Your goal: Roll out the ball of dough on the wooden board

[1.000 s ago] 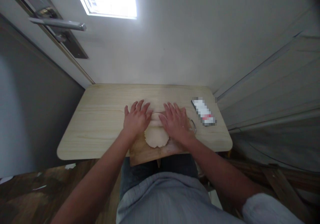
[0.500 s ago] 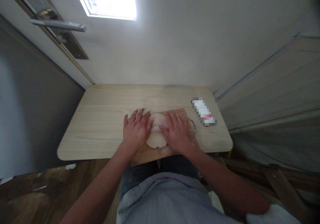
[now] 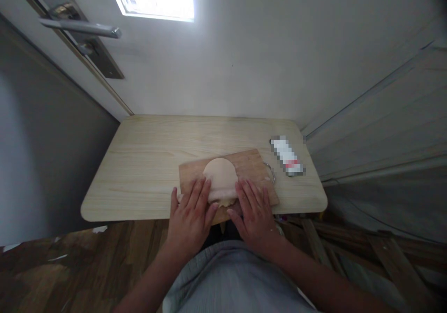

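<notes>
A flat round of pale dough (image 3: 220, 175) lies on a small wooden cutting board (image 3: 249, 164) at the near edge of a light wooden table (image 3: 146, 159). My left hand (image 3: 190, 215) and my right hand (image 3: 253, 210) lie flat, fingers stretched out, on either side of a pale roller (image 3: 223, 194) that crosses the near edge of the dough. The palms press on the roller's ends, which are hidden under them. Only the roller's middle shows between the hands.
A small blurred packet (image 3: 287, 155) lies on the table to the right of the board. A metal ring (image 3: 271, 172) sticks out from the board's right end. A door with a lever handle (image 3: 82, 28) stands at the far left. Wooden slats lie on the floor at right.
Both hands have drawn back toward me with the roller, from the far side of the dough to its near edge. The flattened round now shows uncovered on the board.
</notes>
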A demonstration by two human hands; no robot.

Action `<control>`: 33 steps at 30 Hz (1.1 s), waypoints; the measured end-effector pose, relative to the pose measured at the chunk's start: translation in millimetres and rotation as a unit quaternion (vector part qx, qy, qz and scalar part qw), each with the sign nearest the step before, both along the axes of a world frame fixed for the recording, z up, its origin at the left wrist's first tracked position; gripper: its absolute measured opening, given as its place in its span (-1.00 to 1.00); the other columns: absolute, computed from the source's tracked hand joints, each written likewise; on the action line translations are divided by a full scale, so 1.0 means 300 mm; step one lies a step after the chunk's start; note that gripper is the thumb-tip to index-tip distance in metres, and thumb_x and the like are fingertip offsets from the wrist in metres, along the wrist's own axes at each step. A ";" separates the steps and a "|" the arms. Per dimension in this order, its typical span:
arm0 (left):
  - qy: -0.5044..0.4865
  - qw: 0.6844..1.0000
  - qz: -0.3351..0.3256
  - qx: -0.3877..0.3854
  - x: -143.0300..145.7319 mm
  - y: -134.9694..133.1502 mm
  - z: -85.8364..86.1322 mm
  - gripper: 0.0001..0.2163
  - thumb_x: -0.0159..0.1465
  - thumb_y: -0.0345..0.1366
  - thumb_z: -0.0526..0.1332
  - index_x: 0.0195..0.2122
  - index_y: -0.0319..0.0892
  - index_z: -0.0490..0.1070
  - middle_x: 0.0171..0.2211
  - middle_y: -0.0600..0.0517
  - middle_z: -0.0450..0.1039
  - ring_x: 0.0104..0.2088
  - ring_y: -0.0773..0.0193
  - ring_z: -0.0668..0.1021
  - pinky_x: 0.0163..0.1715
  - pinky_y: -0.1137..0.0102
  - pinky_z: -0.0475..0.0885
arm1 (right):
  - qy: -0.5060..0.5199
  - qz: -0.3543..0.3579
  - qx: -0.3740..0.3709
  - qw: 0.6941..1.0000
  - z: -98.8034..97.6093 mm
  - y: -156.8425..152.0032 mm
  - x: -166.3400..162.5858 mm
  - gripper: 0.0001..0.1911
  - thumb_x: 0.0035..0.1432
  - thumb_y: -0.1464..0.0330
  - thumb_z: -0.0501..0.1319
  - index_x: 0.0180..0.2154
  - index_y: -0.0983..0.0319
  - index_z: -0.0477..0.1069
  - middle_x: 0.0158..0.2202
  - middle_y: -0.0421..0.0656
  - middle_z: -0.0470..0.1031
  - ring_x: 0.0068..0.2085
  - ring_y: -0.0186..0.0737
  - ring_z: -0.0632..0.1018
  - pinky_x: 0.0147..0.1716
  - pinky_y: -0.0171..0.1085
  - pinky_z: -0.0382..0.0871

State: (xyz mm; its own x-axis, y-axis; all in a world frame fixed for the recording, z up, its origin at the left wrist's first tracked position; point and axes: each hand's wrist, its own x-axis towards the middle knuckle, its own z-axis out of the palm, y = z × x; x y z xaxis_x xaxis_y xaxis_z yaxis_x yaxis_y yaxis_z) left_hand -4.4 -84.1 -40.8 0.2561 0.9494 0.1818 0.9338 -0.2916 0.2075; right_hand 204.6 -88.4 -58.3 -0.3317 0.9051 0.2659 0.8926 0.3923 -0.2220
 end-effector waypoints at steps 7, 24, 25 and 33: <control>0.010 0.999 0.036 -0.002 0.014 0.212 0.020 -0.51 0.48 -0.05 -0.05 0.37 -0.02 0.23 0.40 -0.08 0.21 0.40 -0.09 0.23 0.38 -0.23 -0.12 | -0.004 -0.053 -0.027 0.998 0.008 0.236 -0.053 -0.42 0.46 0.07 -0.05 0.32 0.23 0.26 0.37 -0.01 0.28 0.39 0.13 0.21 0.38 0.26 -0.19; 0.026 0.998 0.061 -0.022 -0.003 0.614 0.031 -0.55 0.48 -0.11 -0.12 0.10 -0.17 0.47 0.18 -0.23 0.44 0.17 -0.13 0.44 0.23 -0.21 0.15 | -0.012 -0.119 -0.082 0.990 0.042 0.653 -0.122 -0.39 0.40 0.00 0.02 0.25 0.26 0.33 0.28 0.10 0.37 0.29 0.16 0.29 0.28 0.26 0.00; 0.030 0.998 0.058 -0.022 -0.003 0.624 0.033 -0.55 0.48 -0.10 -0.12 0.07 -0.18 0.49 0.14 -0.23 0.47 0.15 -0.12 0.45 0.21 -0.19 0.17 | -0.010 -0.121 -0.085 0.989 0.043 0.665 -0.123 -0.41 0.39 0.01 0.04 0.22 0.27 0.36 0.25 0.11 0.40 0.26 0.15 0.33 0.27 0.23 0.04; 0.036 0.997 0.046 -0.049 0.001 0.605 0.044 -0.54 0.48 -0.09 -0.12 -0.02 -0.21 0.52 0.03 -0.25 0.51 0.07 -0.08 0.50 0.08 0.01 0.33 | -0.017 -0.110 -0.091 0.990 0.040 0.637 -0.119 -0.48 0.39 0.06 0.06 0.14 0.27 0.43 0.18 0.09 0.47 0.20 0.11 0.38 0.22 0.13 0.12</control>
